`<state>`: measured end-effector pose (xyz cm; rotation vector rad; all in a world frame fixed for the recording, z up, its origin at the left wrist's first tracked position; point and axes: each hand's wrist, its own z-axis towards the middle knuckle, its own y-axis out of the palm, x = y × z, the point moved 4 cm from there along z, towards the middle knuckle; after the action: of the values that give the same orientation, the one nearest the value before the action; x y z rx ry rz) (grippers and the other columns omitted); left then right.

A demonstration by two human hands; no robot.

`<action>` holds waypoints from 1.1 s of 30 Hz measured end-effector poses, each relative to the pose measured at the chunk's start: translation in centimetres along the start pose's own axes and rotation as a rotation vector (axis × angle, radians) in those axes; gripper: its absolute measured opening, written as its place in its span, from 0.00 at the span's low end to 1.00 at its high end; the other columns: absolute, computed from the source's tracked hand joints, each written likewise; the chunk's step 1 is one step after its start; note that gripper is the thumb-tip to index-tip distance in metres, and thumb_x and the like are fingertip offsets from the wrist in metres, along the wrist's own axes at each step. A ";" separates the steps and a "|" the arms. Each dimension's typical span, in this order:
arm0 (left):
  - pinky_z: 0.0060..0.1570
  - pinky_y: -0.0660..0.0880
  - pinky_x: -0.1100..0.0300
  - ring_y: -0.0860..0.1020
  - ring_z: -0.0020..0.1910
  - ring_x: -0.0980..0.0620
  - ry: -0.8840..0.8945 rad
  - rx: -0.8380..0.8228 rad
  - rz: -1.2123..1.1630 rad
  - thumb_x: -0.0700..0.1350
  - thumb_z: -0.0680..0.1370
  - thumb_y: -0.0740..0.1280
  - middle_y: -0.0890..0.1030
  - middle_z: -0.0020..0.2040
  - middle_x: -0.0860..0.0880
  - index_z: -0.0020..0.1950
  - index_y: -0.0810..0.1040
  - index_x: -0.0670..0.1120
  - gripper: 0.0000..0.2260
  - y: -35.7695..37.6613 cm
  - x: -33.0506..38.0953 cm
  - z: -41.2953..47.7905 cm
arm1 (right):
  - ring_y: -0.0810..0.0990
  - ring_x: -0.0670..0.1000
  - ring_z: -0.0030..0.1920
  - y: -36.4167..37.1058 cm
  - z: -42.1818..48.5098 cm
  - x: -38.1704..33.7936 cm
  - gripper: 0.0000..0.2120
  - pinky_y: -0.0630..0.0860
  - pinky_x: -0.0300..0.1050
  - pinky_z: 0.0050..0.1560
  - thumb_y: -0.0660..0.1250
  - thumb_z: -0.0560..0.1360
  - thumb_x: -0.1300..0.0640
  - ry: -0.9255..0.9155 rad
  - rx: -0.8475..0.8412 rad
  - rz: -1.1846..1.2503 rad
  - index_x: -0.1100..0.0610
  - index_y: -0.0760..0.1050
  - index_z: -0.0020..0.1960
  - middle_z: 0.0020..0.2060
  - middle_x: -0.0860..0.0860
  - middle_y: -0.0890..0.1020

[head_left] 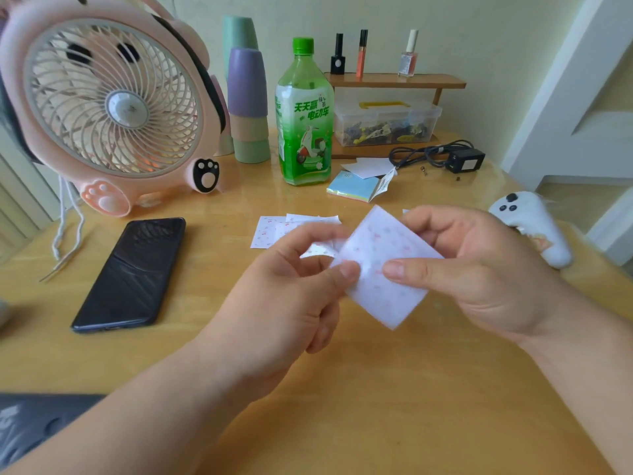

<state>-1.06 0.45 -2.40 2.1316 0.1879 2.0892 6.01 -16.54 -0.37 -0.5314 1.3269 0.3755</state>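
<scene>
My forearms reach in over the table. My left hand and right hand each pinch the same small patterned paper square between thumb and fingers, holding it clear of the tabletop, in front of the green bottle and nearer to me than it. The sheet hangs between my hands, corner-down like a diamond, with my thumbs nearly meeting on its face. I see no crease, so I judge the folding has barely begun. More patterned sheets lie flat between the bottle and my left hand, seemingly waiting.
</scene>
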 end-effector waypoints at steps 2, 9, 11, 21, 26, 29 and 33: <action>0.24 0.63 0.61 0.63 0.21 0.50 0.021 0.009 0.122 0.37 0.80 0.68 0.74 0.32 0.49 0.65 0.75 0.58 0.19 -0.1 -0.1 0.0 | 0.83 0.54 0.40 -0.3 0.0 -0.1 0.08 0.77 0.50 0.44 0.79 0.65 0.61 0.019 0.027 -0.089 0.61 0.83 0.41 0.38 0.58 0.86; 0.25 0.69 0.63 0.76 0.25 0.50 0.119 0.124 0.498 0.39 0.79 0.71 0.81 0.48 0.56 0.70 0.66 0.66 0.29 -0.3 0.1 -0.2 | 0.82 0.63 0.38 0.0 -0.4 -0.8 0.07 0.77 0.55 0.41 0.74 0.67 0.56 -0.031 0.040 -0.240 0.57 0.82 0.43 0.39 0.61 0.85; 0.28 0.72 0.66 0.77 0.27 0.49 0.180 0.119 0.624 0.40 0.79 0.71 0.80 0.48 0.59 0.70 0.63 0.70 0.31 -0.1 0.3 -0.4 | 0.83 0.59 0.40 0.4 -0.6 -1.0 0.07 0.79 0.53 0.41 0.75 0.67 0.52 -0.058 0.043 -0.351 0.50 0.83 0.45 0.38 0.52 0.86; 0.32 0.74 0.67 0.79 0.28 0.49 0.196 0.126 0.704 0.40 0.78 0.73 0.82 0.47 0.63 0.73 0.59 0.70 0.36 0.4 0.7 -0.6 | 0.81 0.48 0.43 2.0 -1.0 -0.7 0.08 0.73 0.38 0.41 0.77 0.73 0.61 -0.272 0.070 -0.641 0.49 0.84 0.38 0.37 0.45 0.82; 0.29 0.72 0.57 0.82 0.30 0.45 -0.002 0.188 0.271 0.37 0.72 0.75 0.87 0.45 0.49 0.79 0.47 0.64 0.50 -0.4 0.4 -0.1 | 0.76 0.49 0.42 2.6 -1.2 -1.5 0.06 0.72 0.43 0.38 0.71 0.75 0.58 -0.518 0.073 -0.859 0.55 0.84 0.40 0.40 0.46 0.79; 0.24 0.71 0.58 0.84 0.32 0.41 -0.091 0.243 0.048 0.35 0.65 0.75 0.87 0.45 0.41 0.81 0.48 0.60 0.54 -0.8 0.4 0.1 | 0.74 0.52 0.41 3.6 -1.4 -1.6 0.07 0.71 0.51 0.36 0.70 0.75 0.65 -0.645 0.042 -0.986 0.60 0.83 0.39 0.40 0.51 0.78; 0.22 0.71 0.59 0.85 0.33 0.40 -0.103 0.291 0.032 0.31 0.76 0.68 0.88 0.47 0.44 0.83 0.47 0.58 0.45 -1.5 0.6 0.3 | 0.73 0.54 0.40 4.1 -1.5 -1.6 0.08 0.71 0.53 0.37 0.69 0.76 0.66 -0.723 0.028 -0.981 0.61 0.83 0.39 0.41 0.53 0.79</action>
<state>-0.76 1.99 -2.09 2.4115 0.4747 2.0714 2.20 -14.00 0.36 -0.8490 0.2810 -0.2618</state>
